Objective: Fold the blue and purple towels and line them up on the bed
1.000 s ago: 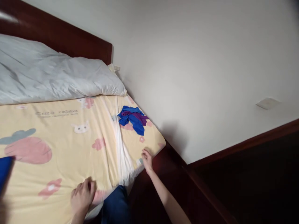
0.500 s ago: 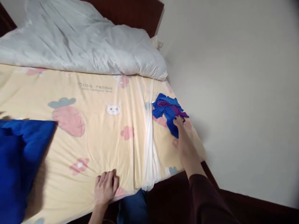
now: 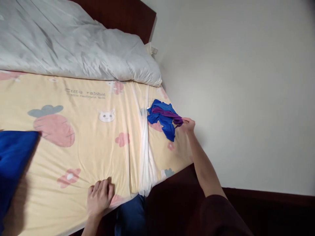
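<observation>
My right hand (image 3: 188, 125) pinches the end of a purple piece of clothing (image 3: 176, 118), stretched toward the bed's wall-side edge. Under and around it lies a crumpled blue garment (image 3: 162, 123), resting on the yellow printed bedsheet (image 3: 93, 141). Whether the purple and blue fabric are one piece I cannot tell. My left hand (image 3: 100, 196) leans on the sheet near the bed's front edge, its fingers curled in a loose fist with nothing visible in them.
A grey-white quilt (image 3: 81, 52) is heaped against the dark wooden headboard (image 3: 118, 14). Blue cloth (image 3: 17, 154) lies at the far left. A gathered white strip (image 3: 145, 157) runs across the sheet. The pale wall (image 3: 233, 98) borders the bed on the right.
My right hand has drawn the purple fabric outward to the right, away from the blue garment. My left hand stays on the sheet. The view has shifted a little to the right.
</observation>
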A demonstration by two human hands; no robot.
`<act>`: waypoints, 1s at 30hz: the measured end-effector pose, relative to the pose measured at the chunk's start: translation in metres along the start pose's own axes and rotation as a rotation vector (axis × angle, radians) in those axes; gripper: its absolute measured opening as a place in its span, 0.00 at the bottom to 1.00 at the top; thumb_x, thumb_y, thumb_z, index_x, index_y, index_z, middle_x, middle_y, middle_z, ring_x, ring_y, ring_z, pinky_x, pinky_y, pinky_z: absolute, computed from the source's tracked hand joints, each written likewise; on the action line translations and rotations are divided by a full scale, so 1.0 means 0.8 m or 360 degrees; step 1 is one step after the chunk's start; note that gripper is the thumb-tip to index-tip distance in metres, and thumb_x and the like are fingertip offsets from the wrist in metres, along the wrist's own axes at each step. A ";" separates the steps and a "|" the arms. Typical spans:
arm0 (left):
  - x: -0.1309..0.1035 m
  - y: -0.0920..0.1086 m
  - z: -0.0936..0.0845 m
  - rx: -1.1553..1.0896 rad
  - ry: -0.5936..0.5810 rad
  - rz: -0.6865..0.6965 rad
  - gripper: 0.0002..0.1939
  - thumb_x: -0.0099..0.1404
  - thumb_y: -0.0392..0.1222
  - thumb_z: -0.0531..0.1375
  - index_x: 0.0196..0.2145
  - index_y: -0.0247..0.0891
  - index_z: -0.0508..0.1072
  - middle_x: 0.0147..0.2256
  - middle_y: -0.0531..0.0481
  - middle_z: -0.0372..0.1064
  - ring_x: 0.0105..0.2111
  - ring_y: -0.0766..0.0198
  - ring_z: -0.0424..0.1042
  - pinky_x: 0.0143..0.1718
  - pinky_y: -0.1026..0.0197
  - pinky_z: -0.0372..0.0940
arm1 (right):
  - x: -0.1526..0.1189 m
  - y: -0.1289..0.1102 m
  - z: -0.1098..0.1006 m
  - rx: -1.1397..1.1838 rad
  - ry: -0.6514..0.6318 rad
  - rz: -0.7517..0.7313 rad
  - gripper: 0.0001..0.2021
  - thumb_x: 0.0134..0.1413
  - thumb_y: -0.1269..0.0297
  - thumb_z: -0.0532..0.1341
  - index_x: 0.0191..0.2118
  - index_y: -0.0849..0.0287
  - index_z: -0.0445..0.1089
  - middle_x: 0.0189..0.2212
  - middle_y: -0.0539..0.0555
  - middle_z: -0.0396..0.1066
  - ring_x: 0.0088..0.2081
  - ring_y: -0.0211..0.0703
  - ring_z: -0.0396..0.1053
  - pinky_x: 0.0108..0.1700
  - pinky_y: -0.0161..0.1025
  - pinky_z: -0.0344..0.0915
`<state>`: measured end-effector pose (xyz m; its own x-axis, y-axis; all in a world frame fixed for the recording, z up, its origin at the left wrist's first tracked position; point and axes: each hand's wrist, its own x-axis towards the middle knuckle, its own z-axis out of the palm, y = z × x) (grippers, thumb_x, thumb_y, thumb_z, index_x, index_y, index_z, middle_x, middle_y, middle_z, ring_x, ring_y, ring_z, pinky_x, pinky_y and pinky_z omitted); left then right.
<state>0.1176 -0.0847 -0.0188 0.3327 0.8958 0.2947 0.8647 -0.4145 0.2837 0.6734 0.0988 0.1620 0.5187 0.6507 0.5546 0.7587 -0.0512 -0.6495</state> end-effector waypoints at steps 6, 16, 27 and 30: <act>-0.003 -0.006 0.005 -0.0101 -0.0002 0.0025 0.11 0.68 0.41 0.54 0.32 0.43 0.75 0.29 0.47 0.71 0.34 0.54 0.69 0.35 0.53 0.52 | 0.052 -0.073 -0.085 0.0441 0.0395 0.0015 0.18 0.50 0.55 0.68 0.41 0.65 0.76 0.38 0.60 0.77 0.43 0.47 0.76 0.54 0.53 0.72; -0.002 0.006 -0.009 -0.0111 0.0053 -0.0094 0.14 0.71 0.43 0.51 0.39 0.38 0.76 0.31 0.46 0.75 0.37 0.52 0.72 0.41 0.52 0.56 | -0.026 -0.240 -0.289 0.0993 0.0420 -0.0236 0.16 0.41 0.63 0.77 0.34 0.52 0.72 0.41 0.54 0.74 0.43 0.43 0.76 0.52 0.45 0.75; -0.034 0.014 -0.062 -0.0740 -0.0166 -0.0284 0.14 0.67 0.47 0.51 0.36 0.39 0.74 0.38 0.40 0.77 0.42 0.51 0.73 0.47 0.52 0.63 | -0.206 -0.353 -0.462 -0.0022 -0.0422 -0.0469 0.13 0.52 0.60 0.67 0.20 0.49 0.67 0.35 0.57 0.75 0.39 0.49 0.76 0.41 0.50 0.74; -0.125 0.048 -0.099 -0.1122 -0.0281 -0.0388 0.14 0.68 0.43 0.50 0.36 0.39 0.74 0.36 0.43 0.76 0.39 0.55 0.74 0.46 0.53 0.67 | -0.280 -0.377 -0.469 -0.0348 -0.0576 -0.0780 0.10 0.56 0.65 0.61 0.25 0.45 0.71 0.36 0.53 0.77 0.38 0.49 0.76 0.42 0.51 0.74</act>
<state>0.0876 -0.2025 0.0346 0.2697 0.9628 0.0155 0.4963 -0.1528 0.8546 0.4766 -0.3159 0.4287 -0.0451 0.8503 0.5243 0.9564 0.1884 -0.2231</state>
